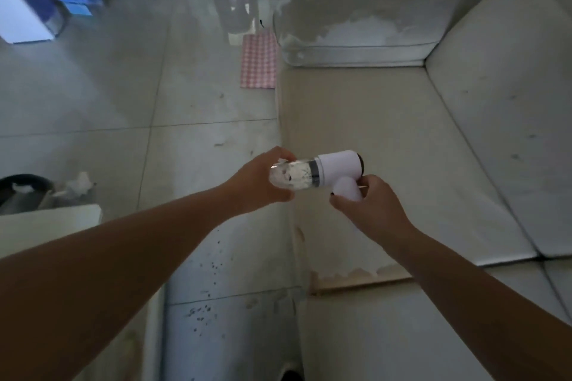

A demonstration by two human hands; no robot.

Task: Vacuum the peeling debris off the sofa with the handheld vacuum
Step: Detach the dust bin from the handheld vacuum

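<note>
Bare sofa seat (pixel 387 120), armrest (pixel 356 40) beyond

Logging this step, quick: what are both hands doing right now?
Left hand: grips the clear dust cup of the vacuum.
Right hand: grips the vacuum's white handle.
</note>
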